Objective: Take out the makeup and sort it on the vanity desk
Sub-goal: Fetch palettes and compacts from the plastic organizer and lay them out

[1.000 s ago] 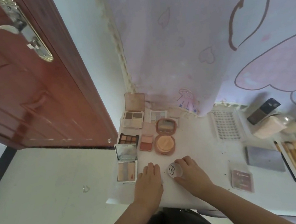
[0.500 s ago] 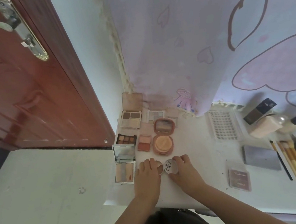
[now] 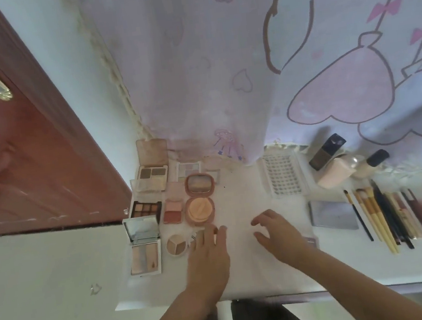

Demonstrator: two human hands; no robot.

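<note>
Covering a lid, left hand blurs.

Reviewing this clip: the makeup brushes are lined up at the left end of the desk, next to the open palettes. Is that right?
Not quite. In the head view the makeup brushes are lined up at the right end of the desk, beyond the right hand. The open palettes sit at the left end, beside the left hand.

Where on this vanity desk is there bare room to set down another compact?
Bare patch: between the round peach compact and the white grid tray, beyond the right hand. Also the near desk edge between the forearms. Crowded: the palettes on the left, the brushes on the right.
</note>
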